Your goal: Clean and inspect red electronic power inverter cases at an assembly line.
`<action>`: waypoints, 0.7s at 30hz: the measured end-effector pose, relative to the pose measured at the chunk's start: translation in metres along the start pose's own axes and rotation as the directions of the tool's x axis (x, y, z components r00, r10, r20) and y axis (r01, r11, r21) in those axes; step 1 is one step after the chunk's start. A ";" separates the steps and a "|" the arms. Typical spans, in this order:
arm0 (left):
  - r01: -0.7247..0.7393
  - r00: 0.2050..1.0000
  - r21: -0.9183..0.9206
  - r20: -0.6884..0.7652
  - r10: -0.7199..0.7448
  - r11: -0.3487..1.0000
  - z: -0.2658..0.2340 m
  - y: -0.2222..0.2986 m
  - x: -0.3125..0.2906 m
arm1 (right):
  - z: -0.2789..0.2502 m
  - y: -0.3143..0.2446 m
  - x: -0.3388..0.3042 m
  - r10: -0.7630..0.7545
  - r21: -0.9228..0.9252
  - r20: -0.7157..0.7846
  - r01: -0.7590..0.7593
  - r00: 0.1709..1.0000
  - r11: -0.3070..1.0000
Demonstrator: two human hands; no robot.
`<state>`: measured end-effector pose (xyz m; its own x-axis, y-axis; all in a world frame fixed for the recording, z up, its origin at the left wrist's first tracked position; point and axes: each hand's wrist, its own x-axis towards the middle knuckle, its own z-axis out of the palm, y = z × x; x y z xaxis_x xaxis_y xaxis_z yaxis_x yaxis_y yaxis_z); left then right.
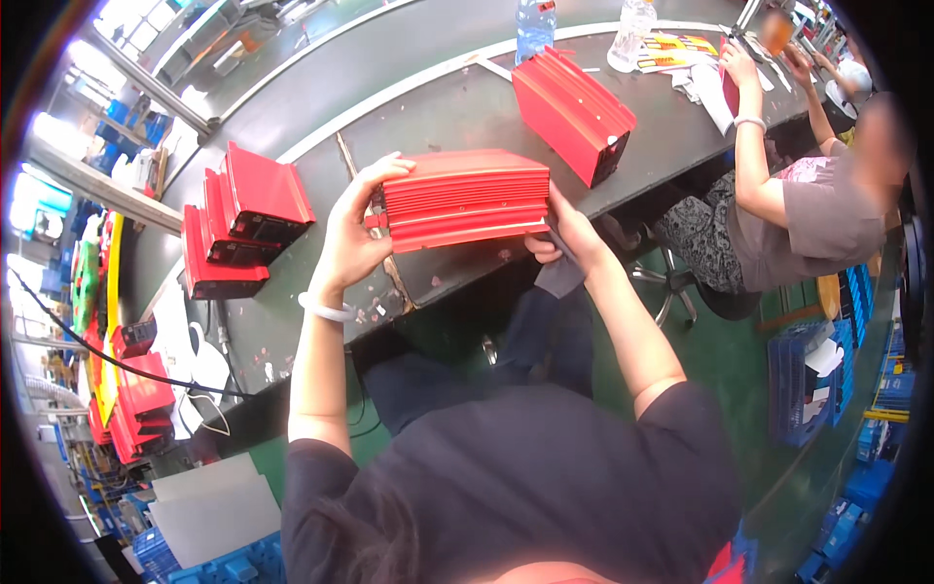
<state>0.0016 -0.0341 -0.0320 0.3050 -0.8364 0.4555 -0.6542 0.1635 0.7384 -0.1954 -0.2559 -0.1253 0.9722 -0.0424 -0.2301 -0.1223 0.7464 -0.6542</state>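
Note:
Between my two hands I hold up a red finned metal casing [469, 202], its ribbed side showing, above the front edge of the dark workbench [443, 277]. My left hand [352, 229] grips its left end, fingers over the top corner and thumb low. At the other end, my right hand [572, 234] is closed round the lower corner, with a grey cloth [561, 276] hanging from the same hand. Another red casing [574, 112] stands on the bench beyond my right hand. To the left, a pair of similar red casings [255, 195] stand side by side.
A blue-tinted bottle [535, 29] and a clear bottle [632, 34] stand at the back of the bench. A co-worker [817, 214] sits at the right, hands over the bench. More red casings [141, 404], cables and papers lie at far left. Blue crates [803, 380] stand right.

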 end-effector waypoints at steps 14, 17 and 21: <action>-0.196 0.980 0.448 0.060 0.189 0.872 -0.021 0.040 -0.021 | 0.026 -0.018 0.012 -0.075 -0.079 -0.080 0.069 0.994 0.994; 0.062 0.989 0.794 -0.131 0.071 0.605 -0.032 0.029 -0.029 | 0.040 -0.016 -0.004 -0.091 -0.062 -0.180 0.081 0.980 0.995; 0.254 0.909 0.464 -0.414 -0.046 0.849 -0.026 0.004 -0.043 | 0.059 -0.014 -0.002 -0.519 -0.226 -0.149 0.482 0.842 0.847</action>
<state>0.0042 0.0158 -0.0359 0.5939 -0.5511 0.5862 -0.7988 -0.3166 0.5116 -0.1839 -0.2268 -0.0733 0.8521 -0.5220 0.0379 0.3197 0.4618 -0.8274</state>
